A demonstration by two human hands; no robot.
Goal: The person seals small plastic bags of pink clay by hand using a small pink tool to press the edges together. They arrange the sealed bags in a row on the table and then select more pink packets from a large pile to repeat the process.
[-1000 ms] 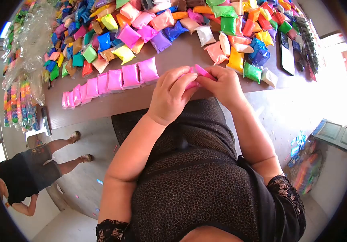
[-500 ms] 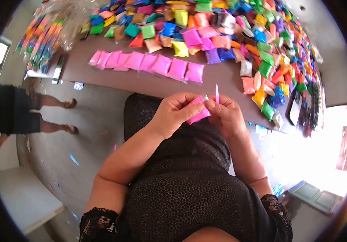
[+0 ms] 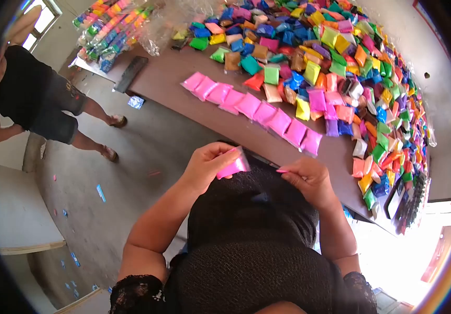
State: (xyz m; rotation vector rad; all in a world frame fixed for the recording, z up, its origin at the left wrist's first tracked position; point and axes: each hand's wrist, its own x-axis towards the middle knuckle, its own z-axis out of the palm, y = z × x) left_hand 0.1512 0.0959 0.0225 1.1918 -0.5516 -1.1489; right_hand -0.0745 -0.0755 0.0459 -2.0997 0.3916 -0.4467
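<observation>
Pinched in my left hand (image 3: 209, 165) is a pink packet (image 3: 233, 166) with a clear film edge, held above my lap. Apart from it, to the right, my right hand (image 3: 309, 178) has its fingers closed on a thin pink strip (image 3: 283, 170), mostly hidden by the fingers. Beyond my hands, a slanting row of pink packets (image 3: 248, 106) lies along the near part of the brown table (image 3: 168, 94).
A large heap of coloured packets (image 3: 330, 36) covers the far and right parts of the table. Bagged bright packets (image 3: 113, 31) and a dark bar (image 3: 131, 73) lie at the left end. A phone (image 3: 395, 199) is at the right. Another person (image 3: 37, 94) stands at the left.
My hands have moved apart; the packet stays in my left hand and the pink strip in my right. The view has turned, so the table now slants down to the right.
</observation>
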